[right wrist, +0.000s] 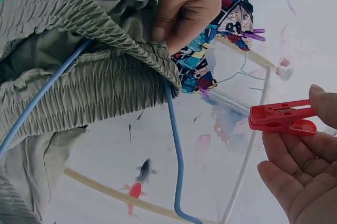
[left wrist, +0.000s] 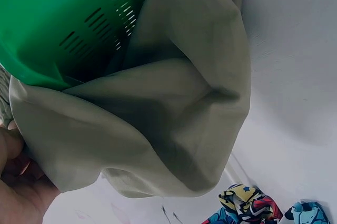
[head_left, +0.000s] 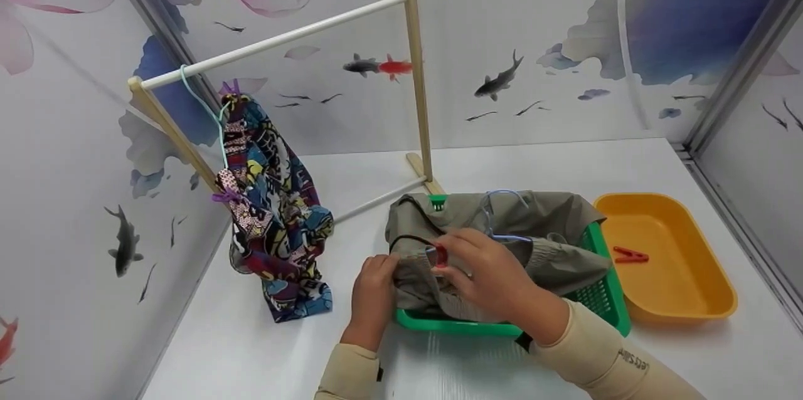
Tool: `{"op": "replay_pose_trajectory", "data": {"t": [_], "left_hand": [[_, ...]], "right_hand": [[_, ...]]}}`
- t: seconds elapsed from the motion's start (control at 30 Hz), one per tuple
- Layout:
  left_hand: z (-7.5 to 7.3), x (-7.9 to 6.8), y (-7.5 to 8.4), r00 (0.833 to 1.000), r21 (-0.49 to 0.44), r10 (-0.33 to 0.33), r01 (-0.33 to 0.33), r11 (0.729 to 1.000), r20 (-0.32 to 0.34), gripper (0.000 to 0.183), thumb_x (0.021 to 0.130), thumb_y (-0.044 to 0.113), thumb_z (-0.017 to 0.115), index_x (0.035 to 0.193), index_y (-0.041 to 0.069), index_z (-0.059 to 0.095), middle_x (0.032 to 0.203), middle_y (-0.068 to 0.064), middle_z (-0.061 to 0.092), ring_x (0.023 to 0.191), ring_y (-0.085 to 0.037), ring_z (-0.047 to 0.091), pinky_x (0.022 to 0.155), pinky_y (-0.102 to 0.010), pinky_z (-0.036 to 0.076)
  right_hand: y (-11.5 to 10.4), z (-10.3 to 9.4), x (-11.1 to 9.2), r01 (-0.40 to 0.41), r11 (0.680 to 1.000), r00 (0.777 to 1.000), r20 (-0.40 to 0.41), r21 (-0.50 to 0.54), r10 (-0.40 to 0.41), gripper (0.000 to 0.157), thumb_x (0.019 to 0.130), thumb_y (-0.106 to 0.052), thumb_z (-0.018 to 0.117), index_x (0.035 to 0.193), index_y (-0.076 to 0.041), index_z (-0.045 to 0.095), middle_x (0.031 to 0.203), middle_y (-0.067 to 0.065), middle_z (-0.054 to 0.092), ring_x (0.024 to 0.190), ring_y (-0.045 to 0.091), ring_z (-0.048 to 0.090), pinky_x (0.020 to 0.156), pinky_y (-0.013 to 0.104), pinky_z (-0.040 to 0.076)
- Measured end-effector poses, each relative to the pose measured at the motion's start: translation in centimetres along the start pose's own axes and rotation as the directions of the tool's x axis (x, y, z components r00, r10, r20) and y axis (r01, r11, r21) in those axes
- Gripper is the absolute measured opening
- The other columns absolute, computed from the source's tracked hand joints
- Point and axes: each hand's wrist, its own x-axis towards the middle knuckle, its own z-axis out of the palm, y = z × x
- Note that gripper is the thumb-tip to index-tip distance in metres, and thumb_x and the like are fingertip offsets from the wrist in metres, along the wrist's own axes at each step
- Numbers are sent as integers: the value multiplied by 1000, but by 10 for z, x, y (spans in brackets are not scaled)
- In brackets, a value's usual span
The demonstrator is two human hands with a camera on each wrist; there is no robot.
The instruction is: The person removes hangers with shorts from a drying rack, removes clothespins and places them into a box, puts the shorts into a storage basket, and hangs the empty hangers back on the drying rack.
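Note:
Grey-green pants (head_left: 564,205) with a gathered elastic waistband (right wrist: 105,84) lie heaped in and over a green basket (head_left: 452,326). My left hand (head_left: 374,290) pinches the waistband at its left end, as the right wrist view shows. A blue hanger (right wrist: 176,155) runs inside the waistband, its hook upward in the head view. Between thumb and fingers, my right hand (head_left: 486,274) holds a red clothespin (right wrist: 281,118), close to the waistband but apart from it. In the left wrist view, loose pants cloth (left wrist: 158,103) hangs over the basket's side beside my left hand (left wrist: 21,187).
A wood-and-white drying rack (head_left: 276,42) stands at the back left. On it, a patterned garment (head_left: 276,199) hangs from a mint hanger (head_left: 204,102) with purple clothespins (head_left: 226,197). At right, a yellow tray (head_left: 684,262) holds another red clothespin (head_left: 630,255). Printed walls enclose the table.

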Motion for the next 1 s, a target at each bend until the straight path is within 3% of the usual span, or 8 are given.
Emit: {"op": "replay_pose_trajectory", "data": {"t": [0.27, 0.53, 0.8, 1.0], "left_hand": [[1, -2, -1, 1000, -26, 4, -4, 1000, -3, 36, 73, -19, 68, 99, 6, 68, 86, -6, 62, 79, -22, 59, 66, -34, 54], [1, -2, -1, 1000, -21, 5, -5, 1000, 5, 36, 74, -20, 67, 99, 6, 68, 85, -6, 62, 78, -22, 59, 66, -34, 54], [0, -1, -1, 1000, -33, 10, -9, 999, 10, 35, 75, -20, 65, 99, 5, 68, 85, -7, 62, 78, -23, 59, 67, -35, 54], [0, -1, -1, 1000, -23, -1, 2, 1000, 19, 36, 73, -20, 66, 99, 5, 67, 85, -7, 62, 78, -24, 59, 66, -36, 54]], "right_hand": [[3, -17, -10, 71, 997, 997, -2, 22, -71, 38, 79, -17, 79, 112, -3, 66, 103, 6, 62, 86, 16, 63, 70, 29, 54], [5, -29, -19, 68, 997, 997, 26, 28, -69, 36, 89, -24, 70, 119, -6, 63, 106, 5, 62, 86, 16, 61, 69, 31, 55], [6, -40, -27, 37, 999, 997, 72, -13, -36, 40, 80, -21, 78, 115, -5, 65, 108, 5, 62, 94, 18, 61, 75, 34, 57], [10, -46, -33, 60, 998, 996, 67, 8, -60, 36, 85, -25, 74, 113, -6, 64, 108, 4, 61, 88, 14, 61, 76, 27, 54]]}}
